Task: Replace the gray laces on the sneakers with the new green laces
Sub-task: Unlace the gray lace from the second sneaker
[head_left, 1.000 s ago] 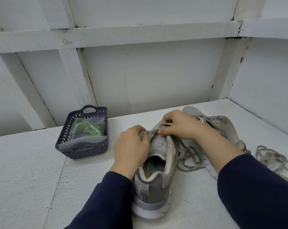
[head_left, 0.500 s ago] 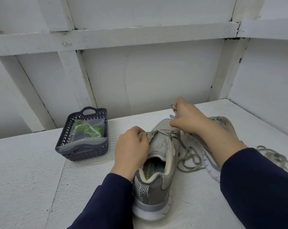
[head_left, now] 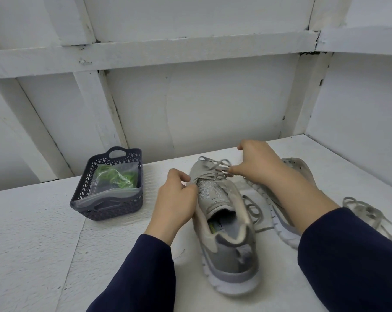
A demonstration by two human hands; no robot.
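Gray lace (head_left: 215, 168): crossed through the front eyelets of the near sneaker, near the toe. Its loose part trails over the shoe's right side onto the counter.
Near sneaker (head_left: 226, 251): gray and beige with a white sole, upright on the counter at centre. The heel faces the person, the toe points at the wall, and the tongue is exposed.
Left grip (head_left: 174, 199): thumb and curled fingers pinch the left eyelet edge of the near sneaker, beside the tongue.
Right grip (head_left: 258, 163): reaches over the toe, with fingertips closed on a strand of the gray lace at the front crossings. The index finger is lifted clear.
Second sneaker (head_left: 299, 168): on its side just right of the first, partly hidden by the right forearm, its white sole turned toward the near sneaker.
Loose lace heap (head_left: 366, 212): gray, lying on the counter at the far right, beyond the right sleeve.
Green laces (head_left: 116, 176): bundled inside a clear bag (head_left: 105, 195).
Basket (head_left: 114, 207): dark, perforated, to the left of the shoes and apart from them; it holds the bag.
Sleeves (head_left: 145, 271): dark navy, on both arms.
Counter (head_left: 33, 244): white and rough-textured.
Wall (head_left: 213, 97): white panels with white battens.
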